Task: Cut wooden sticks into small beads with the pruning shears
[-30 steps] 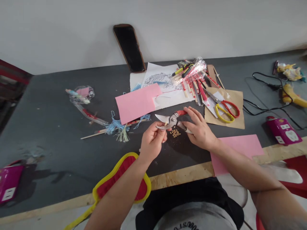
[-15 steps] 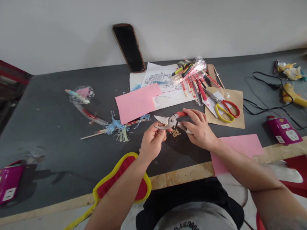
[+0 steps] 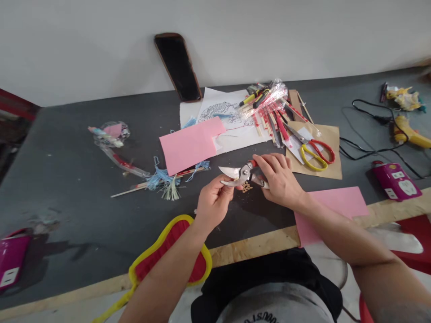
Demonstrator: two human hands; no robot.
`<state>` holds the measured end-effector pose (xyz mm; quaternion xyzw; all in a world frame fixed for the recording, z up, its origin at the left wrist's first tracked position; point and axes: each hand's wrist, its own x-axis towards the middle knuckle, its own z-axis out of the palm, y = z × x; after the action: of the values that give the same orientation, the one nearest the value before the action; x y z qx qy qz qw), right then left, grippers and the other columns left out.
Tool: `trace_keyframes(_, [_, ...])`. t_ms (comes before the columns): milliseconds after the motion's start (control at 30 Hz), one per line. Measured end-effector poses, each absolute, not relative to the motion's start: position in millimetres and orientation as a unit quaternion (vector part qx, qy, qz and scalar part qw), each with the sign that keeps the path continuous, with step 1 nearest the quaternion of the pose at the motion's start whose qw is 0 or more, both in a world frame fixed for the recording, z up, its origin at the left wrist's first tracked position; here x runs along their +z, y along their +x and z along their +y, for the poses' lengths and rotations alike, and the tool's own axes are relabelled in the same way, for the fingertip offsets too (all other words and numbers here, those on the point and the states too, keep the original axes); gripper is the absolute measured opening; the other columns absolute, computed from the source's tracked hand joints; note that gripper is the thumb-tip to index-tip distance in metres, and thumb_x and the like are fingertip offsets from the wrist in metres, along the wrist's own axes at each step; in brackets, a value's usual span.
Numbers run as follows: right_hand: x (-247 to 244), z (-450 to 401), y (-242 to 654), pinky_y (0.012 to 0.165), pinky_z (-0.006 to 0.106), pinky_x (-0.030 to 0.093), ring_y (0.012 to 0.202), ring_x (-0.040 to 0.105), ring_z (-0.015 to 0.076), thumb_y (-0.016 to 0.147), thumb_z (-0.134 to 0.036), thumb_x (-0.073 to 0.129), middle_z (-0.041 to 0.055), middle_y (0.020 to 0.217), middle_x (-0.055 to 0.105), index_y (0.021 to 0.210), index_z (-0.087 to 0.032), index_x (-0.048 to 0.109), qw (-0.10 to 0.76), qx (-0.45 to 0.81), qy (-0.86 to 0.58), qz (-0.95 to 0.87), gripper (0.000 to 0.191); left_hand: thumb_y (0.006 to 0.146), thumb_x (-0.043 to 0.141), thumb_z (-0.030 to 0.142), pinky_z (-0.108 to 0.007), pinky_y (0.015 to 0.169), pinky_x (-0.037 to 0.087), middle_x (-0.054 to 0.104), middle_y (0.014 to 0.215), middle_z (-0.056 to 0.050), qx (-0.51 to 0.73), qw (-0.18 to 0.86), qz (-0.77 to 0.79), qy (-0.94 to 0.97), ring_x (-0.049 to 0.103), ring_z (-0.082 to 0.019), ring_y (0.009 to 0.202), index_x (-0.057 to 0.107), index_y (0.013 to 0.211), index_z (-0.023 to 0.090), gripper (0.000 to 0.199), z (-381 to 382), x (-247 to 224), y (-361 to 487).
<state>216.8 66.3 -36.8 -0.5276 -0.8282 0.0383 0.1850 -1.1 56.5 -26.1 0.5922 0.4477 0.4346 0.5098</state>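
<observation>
Red-handled pruning shears [image 3: 246, 172] are held in my right hand [image 3: 281, 181], whose fingers wrap round the handles. The blades point left and stand apart. Just below the blades, my left hand [image 3: 215, 197] is closed in a pinch, thumb against fingers. What it pinches is mostly hidden behind the lower blade; a thin pale end seems to show at the jaws. Several small tan cut pieces [image 3: 247, 187] lie on the dark table [image 3: 84, 179] beneath the shears, between my two hands.
Behind my hands lie pink paper [image 3: 188, 146], a dragon drawing [image 3: 218, 110], wrapped chopsticks [image 3: 264, 119] and scissors [image 3: 316, 153]. Blue tassels [image 3: 158, 178] are to the left. A red-and-yellow padded shape [image 3: 161, 242] lies under my left forearm. A phone [image 3: 178, 67] leans on the wall.
The shears have turned slightly, and their blades are a little wider apart. My right-hand fingers have shifted on the handles. The whole view has drifted slightly.
</observation>
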Motion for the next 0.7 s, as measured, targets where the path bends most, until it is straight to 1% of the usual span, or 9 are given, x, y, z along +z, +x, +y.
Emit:
trace_keyframes(133, [-38,67,217,0.093,0.047,0.037,0.117,0.048,0.0323,0.085,-0.013,0.051,0.0154,0.129,0.062,0.143,-0.013,0.048,0.182,0.026,-0.529,-0.828,0.058,0.099,0.056,0.046,-0.022,0.047,0.031,0.048,0.056,0.003,0.437,0.519,0.445,0.585,0.038,-0.008,0.049,0.07,0.084,0.018,0.035,54,-27,-1])
trace_keyframes(300, [-38,69,218,0.09,0.047,0.038,0.114,0.049,0.0326,0.085,-0.012,0.051,0.015,0.126,0.064,0.138,-0.015,0.052,0.179,0.028,-0.536,-0.825,0.053,0.1,0.055,0.045,-0.022,0.047,0.031,0.044,0.055,0.004,0.446,0.541,0.428,0.57,0.038,-0.008,0.049,0.07,0.084,0.017,0.035,54,-27,1])
trace_keyframes(367, [-39,70,217,0.092,0.047,0.039,0.115,0.05,0.0327,0.086,-0.013,0.052,0.0149,0.126,0.064,0.138,-0.016,0.051,0.192,0.033,-0.535,-0.822,0.052,0.099,0.056,0.046,-0.022,0.047,0.032,0.05,0.059,0.002,0.455,0.546,0.426,0.56,0.039,-0.008,0.049,0.07,0.085,0.017,0.035,55,-28,2])
trace_keyframes(467, [-44,72,218,0.097,0.048,0.04,0.117,0.05,0.0327,0.084,-0.016,0.057,0.0147,0.126,0.064,0.136,-0.017,0.049,0.233,0.054,-0.526,-0.816,0.053,0.097,0.06,0.046,-0.023,0.048,0.036,0.064,0.073,-0.003,0.463,0.555,0.423,0.547,0.043,-0.008,0.053,0.07,0.09,0.017,0.032,56,-29,1])
trace_keyframes(533, [-48,73,219,0.099,0.047,0.041,0.117,0.052,0.0315,0.083,-0.016,0.059,0.0139,0.125,0.065,0.128,-0.019,0.052,0.269,0.077,-0.518,-0.809,0.045,0.095,0.064,0.045,-0.022,0.05,0.039,0.067,0.078,-0.004,0.465,0.556,0.427,0.54,0.046,-0.008,0.055,0.07,0.095,0.018,0.028,57,-29,1])
trace_keyframes(600, [-50,74,220,0.1,0.046,0.042,0.116,0.055,0.0296,0.084,-0.015,0.059,0.0133,0.125,0.064,0.115,-0.021,0.055,0.288,0.091,-0.505,-0.808,0.031,0.093,0.067,0.044,-0.022,0.05,0.041,0.07,0.08,-0.004,0.472,0.552,0.435,0.533,0.048,-0.008,0.054,0.068,0.096,0.018,0.027,58,-29,1])
trace_keyframes(633, [-51,74,220,0.1,0.045,0.042,0.116,0.055,0.0289,0.085,-0.015,0.058,0.0132,0.127,0.063,0.11,-0.022,0.057,0.287,0.09,-0.499,-0.813,0.026,0.092,0.068,0.044,-0.022,0.049,0.042,0.072,0.081,-0.005,0.476,0.548,0.438,0.53,0.049,-0.008,0.053,0.066,0.095,0.018,0.026,59,-29,2])
trace_keyframes(700, [-50,73,220,0.101,0.046,0.041,0.117,0.055,0.0291,0.085,-0.014,0.057,0.0131,0.131,0.062,0.108,-0.022,0.059,0.268,0.077,-0.495,-0.823,0.024,0.093,0.067,0.042,-0.022,0.048,0.044,0.074,0.082,-0.005,0.483,0.536,0.443,0.532,0.05,-0.007,0.05,0.063,0.092,0.018,0.025,60,-29,3])
